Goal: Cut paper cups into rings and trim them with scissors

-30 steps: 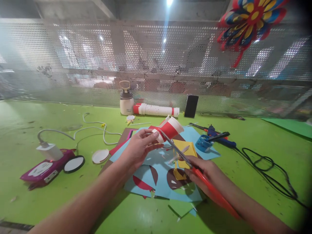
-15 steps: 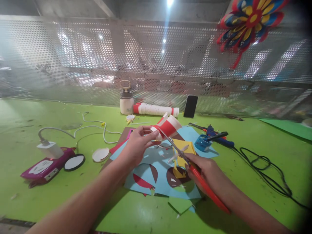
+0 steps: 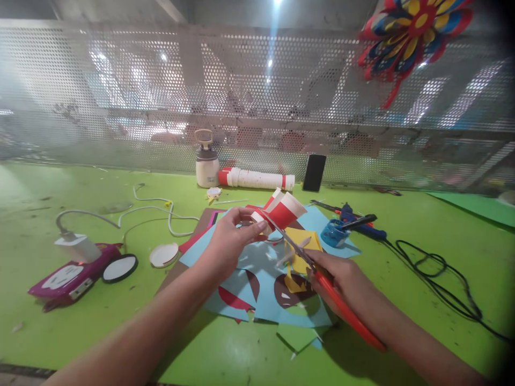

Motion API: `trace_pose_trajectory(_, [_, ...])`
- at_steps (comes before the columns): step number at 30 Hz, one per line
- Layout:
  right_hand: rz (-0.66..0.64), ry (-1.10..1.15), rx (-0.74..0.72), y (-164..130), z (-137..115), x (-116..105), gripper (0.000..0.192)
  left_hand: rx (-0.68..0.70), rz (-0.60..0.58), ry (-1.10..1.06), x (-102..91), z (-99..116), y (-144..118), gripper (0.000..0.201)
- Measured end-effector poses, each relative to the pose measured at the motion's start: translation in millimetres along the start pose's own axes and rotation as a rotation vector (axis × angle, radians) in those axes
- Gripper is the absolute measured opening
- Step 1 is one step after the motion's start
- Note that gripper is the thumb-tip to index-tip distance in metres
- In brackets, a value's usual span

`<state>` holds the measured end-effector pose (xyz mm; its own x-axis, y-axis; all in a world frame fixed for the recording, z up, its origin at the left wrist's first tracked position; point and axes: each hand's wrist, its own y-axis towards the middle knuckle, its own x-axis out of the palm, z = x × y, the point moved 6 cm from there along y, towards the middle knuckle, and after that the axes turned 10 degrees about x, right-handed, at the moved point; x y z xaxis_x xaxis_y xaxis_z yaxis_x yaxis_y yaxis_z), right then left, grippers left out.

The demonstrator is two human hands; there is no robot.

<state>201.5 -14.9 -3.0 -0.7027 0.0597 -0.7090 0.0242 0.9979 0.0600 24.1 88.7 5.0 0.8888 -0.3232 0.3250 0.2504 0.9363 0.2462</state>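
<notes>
My left hand (image 3: 235,233) is closed on a red and white paper cup (image 3: 287,210), fingers and thumb pinching its near part. The cup is cut open, its far side splayed away from the part I hold. In my right hand (image 3: 338,273) are red-handled scissors (image 3: 341,305), their blades pointing up and left into the cup's cut. Below the hands lie light blue paper sheets (image 3: 277,305) with round holes, over brown paper. A yellow paper piece (image 3: 314,260) and a pencil-like stick lie beside the scissor blades.
A blue glue gun (image 3: 362,225) with a black cord and a blue tape roll (image 3: 335,234) lie right. A purple power strip (image 3: 76,279) with a white charger sits left. Behind stand a spray bottle (image 3: 207,169), a stack of cups (image 3: 261,178) and a phone (image 3: 314,172).
The far side of the cup has swung slightly right and opened wider from the part in my left hand. The scissors remain at the cut.
</notes>
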Motion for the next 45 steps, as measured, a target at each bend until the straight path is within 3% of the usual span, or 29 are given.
trace_pose_trajectory(5, [-0.003, -0.005, 0.007, -3.2, -7.6, -3.4, 0.036, 0.016, 0.01, 0.028, -1.5, -1.2, -0.6, 0.04])
trace_pose_trajectory(21, [0.021, -0.112, 0.008, -3.4, 0.3, -3.5, 0.035, 0.039, 0.034, 0.082, -3.7, 1.8, 1.8, 0.043])
trace_pose_trajectory(34, [-0.004, -0.043, 0.018, -2.8, 2.0, -1.5, 0.018, 0.019, 0.034, 0.172, 1.5, 1.2, -2.6, 0.041])
trace_pose_trajectory(41, [0.157, -0.072, 0.044, 4.9, 18.9, -5.8, 0.016, -0.027, -0.019, -0.016, 1.7, -3.9, -1.0, 0.039])
trace_pose_trajectory(45, [0.244, -0.054, 0.044, 16.9, 32.7, -12.1, 0.025, -0.127, -0.1, -0.173, 3.4, -6.7, -0.2, 0.03])
